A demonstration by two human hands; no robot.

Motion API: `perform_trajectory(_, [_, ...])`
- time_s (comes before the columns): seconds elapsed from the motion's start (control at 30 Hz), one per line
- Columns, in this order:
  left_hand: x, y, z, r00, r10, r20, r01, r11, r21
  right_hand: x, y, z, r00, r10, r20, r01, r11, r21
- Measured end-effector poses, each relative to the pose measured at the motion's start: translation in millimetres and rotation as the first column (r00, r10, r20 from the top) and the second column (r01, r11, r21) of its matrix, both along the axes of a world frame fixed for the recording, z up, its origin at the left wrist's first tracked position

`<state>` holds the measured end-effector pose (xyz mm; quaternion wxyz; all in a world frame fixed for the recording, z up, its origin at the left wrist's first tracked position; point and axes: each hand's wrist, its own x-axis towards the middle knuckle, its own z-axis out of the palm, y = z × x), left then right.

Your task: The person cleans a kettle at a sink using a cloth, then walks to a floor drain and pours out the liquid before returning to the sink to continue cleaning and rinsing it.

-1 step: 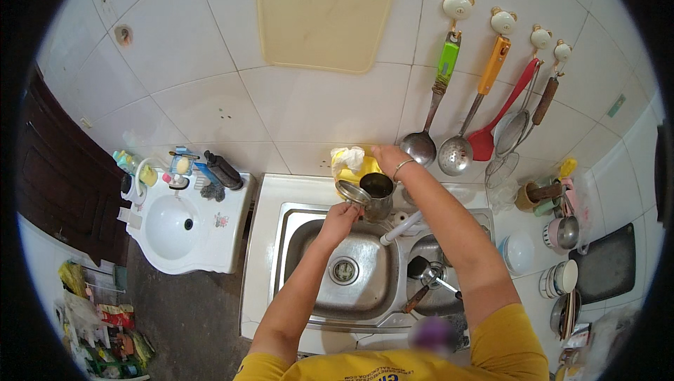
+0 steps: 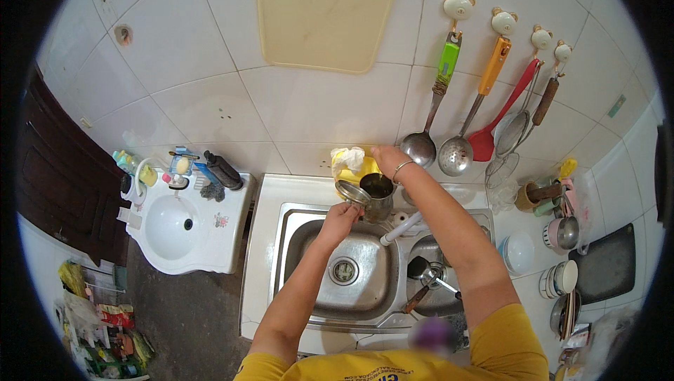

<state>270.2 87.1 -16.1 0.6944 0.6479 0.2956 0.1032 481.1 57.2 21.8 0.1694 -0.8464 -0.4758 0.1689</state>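
At the far left a dark wooden door [image 2: 53,177] stands beside a small white washbasin [image 2: 175,230]. On the back rim of the washbasin there are small bottles and a dark brush [image 2: 223,169]. On the floor below it, at the lower left, lies a heap of coloured packages [image 2: 105,325].

To the right of the washbasin is a steel sink [image 2: 298,269] with two bowls. The left hand [image 2: 339,219] is over the back edge of the left bowl. Its fingers are curled and pinch the round metal lid [image 2: 352,193], which is tilted and is hinged to the cup. The metal cup [image 2: 378,196] stands just to the right of this hand, at the back of the sink, and its mouth is open. The white tap [image 2: 401,228] points out below the cup, between the two forearms.

The right hand [image 2: 390,160] is behind the cup, near the wall, with a bracelet on the wrist. It rests on a yellow and white cloth [image 2: 353,162]; I cannot tell if its fingers are closed or spread. A dark ladle [image 2: 428,276] lies in the right bowl.

On the tiled wall above hangs a pale cutting board [image 2: 326,12]. More to the right hang two steel ladles [image 2: 435,146], a red spatula [image 2: 495,125] and a strainer [image 2: 516,132]. At the far right, white bowls [image 2: 558,279] and a dark tray [image 2: 611,265] are on the counter.
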Motion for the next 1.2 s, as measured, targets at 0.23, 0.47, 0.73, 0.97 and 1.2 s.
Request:
perform_trajectory(0.23, [5,1,-6,1.0,-0.001,0.011,0.002,1.0,-0.027,-3,-1,-8,1.0,0.025,-0.006,-0.025,1.0,0.017])
perform_trajectory(0.47, [3,-4,-11,0.999,-0.017,0.032,0.017,1.0,-0.001,4,-1,8,0.993,0.035,-0.115,-0.035,0.999,0.002])
perform_trajectory(0.73, [3,0,-15,0.998,-0.024,0.063,0.02,0.998,0.059,-2,1,-11,0.999,0.023,-0.034,-0.021,0.998,0.053])
perform_trajectory(0.97, [-17,-3,-32,1.0,0.01,0.004,-0.011,0.994,0.113,2,-51,41,0.986,0.163,0.037,-0.166,0.932,0.323])
perform_trajectory(1.2, [-99,-13,-68,0.993,0.109,0.047,-0.116,0.972,0.205,-90,-221,-31,0.808,-0.215,-0.548,0.56,0.568,0.603])
